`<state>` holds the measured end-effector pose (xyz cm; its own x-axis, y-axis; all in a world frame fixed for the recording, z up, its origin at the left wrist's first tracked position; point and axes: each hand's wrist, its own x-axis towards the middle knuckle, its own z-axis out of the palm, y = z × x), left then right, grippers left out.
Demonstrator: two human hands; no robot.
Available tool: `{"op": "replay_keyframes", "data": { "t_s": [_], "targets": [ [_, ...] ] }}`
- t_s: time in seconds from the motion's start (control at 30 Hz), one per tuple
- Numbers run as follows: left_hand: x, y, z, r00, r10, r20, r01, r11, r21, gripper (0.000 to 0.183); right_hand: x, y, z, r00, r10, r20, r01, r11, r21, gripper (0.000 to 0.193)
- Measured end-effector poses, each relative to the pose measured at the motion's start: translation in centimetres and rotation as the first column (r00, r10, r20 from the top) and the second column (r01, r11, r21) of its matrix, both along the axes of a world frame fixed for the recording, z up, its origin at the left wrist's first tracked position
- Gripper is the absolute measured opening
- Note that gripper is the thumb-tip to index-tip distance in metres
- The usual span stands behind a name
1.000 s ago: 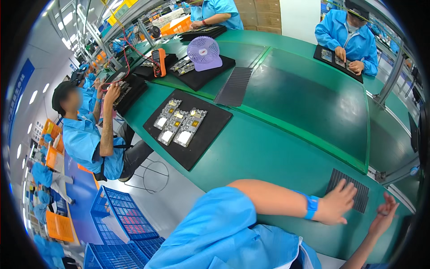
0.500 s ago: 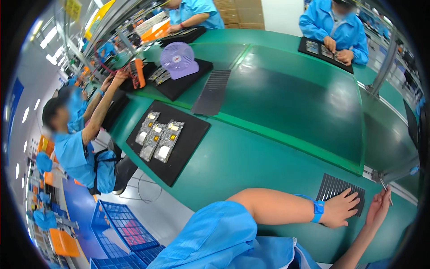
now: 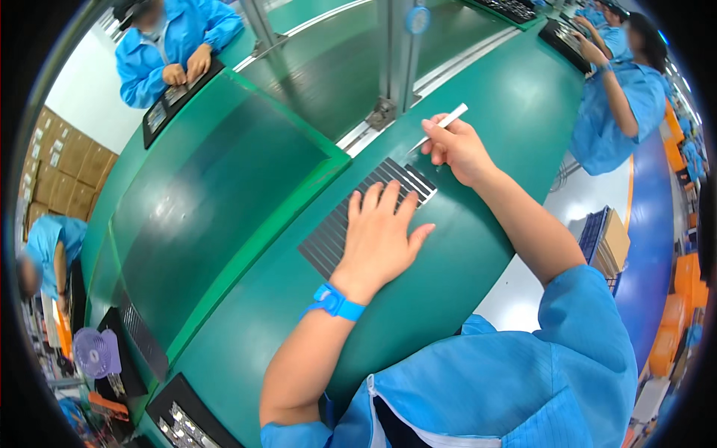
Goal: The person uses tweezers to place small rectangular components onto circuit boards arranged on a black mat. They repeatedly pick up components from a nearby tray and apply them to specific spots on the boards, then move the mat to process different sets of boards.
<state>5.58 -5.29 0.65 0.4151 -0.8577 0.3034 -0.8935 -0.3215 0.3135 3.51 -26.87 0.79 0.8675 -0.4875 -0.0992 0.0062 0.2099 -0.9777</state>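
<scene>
My left hand (image 3: 381,239) lies palm down on a black sheet with thin parallel strips (image 3: 320,250), its fingers spread, a blue band round the wrist. Pale strips show at the sheet's right end, beyond my fingertips. My right hand (image 3: 461,153) pinches slim, pale tweezers (image 3: 454,116) between thumb and fingers. Their thin tip points down toward the sheet's far right corner; whether it touches cannot be made out. The sheet rests on the green tabletop (image 3: 441,261), partly covered by my left hand.
A green-edged panel (image 3: 224,291) borders the work surface on the left, near a metal post (image 3: 396,60). Circuit boards (image 3: 183,429) lie on a black mat at lower left, near a purple fan (image 3: 93,352) and another striped sheet (image 3: 142,336). Co-workers (image 3: 175,45) sit around the table.
The view has swung to the right. My right hand has brought the tweezers over to the sheet's right end. My left hand stays flat on the sheet.
</scene>
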Motion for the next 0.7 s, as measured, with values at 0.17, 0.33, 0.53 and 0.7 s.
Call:
{"op": "replay_keyframes", "data": {
  "t_s": [0.17, 0.33, 0.53, 0.7],
  "targets": [
    [0.3, -2.0, 0.0, 1.0, -0.004, -0.008, 0.003, 0.999, -0.044, 0.052, -0.1, 0.1, -0.3, 1.0, -0.009, -0.006, 0.008, 0.982, -0.189, 0.025],
    [0.6, -2.2, -1.4, 1.0, 0.024, 0.019, -0.022, 0.998, -0.058, 0.054, 0.1, 1.1, 0.2, 0.996, -0.033, -0.081, 0.009, 0.958, -0.286, 0.025],
    [0.8, -2.4, -1.4, 0.999, 0.038, 0.019, -0.037, 0.996, -0.085, 0.053, 0.2, 0.8, 0.2, 0.993, 0.025, -0.112, -0.062, 0.938, -0.341, 0.022],
    [0.9, -2.5, -1.6, 0.999, 0.036, 0.003, -0.036, 0.997, -0.073, 0.052, 0.1, 0.8, 0.3, 0.994, 0.05, -0.095, -0.078, 0.943, -0.324, 0.023]
  ]
}}
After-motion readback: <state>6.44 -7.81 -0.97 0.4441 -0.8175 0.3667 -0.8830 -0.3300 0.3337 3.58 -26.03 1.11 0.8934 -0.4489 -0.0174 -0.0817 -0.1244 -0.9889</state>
